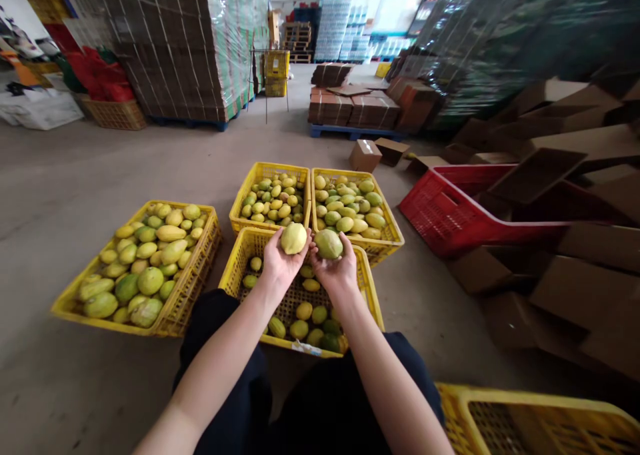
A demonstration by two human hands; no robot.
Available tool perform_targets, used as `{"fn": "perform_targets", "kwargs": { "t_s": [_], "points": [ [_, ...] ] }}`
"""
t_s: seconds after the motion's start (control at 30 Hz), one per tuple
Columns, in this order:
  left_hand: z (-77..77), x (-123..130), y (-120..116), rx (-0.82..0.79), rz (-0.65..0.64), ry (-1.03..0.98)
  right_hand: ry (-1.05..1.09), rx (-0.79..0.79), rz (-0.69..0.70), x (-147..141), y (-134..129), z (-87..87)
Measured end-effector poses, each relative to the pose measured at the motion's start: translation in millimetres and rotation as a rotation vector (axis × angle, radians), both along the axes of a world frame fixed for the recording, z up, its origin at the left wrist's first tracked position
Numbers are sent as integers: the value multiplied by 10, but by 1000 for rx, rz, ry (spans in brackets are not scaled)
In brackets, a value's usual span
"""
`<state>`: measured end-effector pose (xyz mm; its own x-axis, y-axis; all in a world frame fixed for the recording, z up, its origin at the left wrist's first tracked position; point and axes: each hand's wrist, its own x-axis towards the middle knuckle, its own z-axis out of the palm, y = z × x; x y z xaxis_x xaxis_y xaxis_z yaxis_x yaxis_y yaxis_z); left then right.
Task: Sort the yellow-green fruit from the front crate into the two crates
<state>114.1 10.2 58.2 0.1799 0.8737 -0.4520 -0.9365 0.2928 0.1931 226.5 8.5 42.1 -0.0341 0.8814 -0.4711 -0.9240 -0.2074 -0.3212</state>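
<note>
- Left hand [281, 263] cupped a yellow fruit [293, 238], right hand [337, 272] a green fruit [329, 244], fingers curled round each, side by side above the near crate [230, 260].
- Judged best: loose palms; squeezing might bruise.
- Grey floor [195, 162] bore fruit-filled left crate [195, 275] and two far crates [385, 249]; red bin [435, 218], cartons [590, 288] right.

Fruit [150, 280] in crates [196, 278]; bin [431, 218] right; cartons [373, 112] on pallet [350, 134] behind.
</note>
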Motion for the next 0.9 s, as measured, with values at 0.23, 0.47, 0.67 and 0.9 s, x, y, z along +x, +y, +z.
{"fn": "perform_targets", "kwargs": {
  "t_s": [0.23, 0.47, 0.67, 0.9],
  "points": [
    [40, -21, -26, 3, 60, -117, 25, 141, 10, -32, -41, 37],
    [82, -69, -115, 147, -78, -89, 7, 308, 89, -28, -101, 57],
    [101, -84, -182, 264, -182, -55, -60, 446, 150, 27, -161, 75],
    [83, -95, -205, 258, -278, 5, -118, 551, 223, 84, -171, 57]
  ]
}}
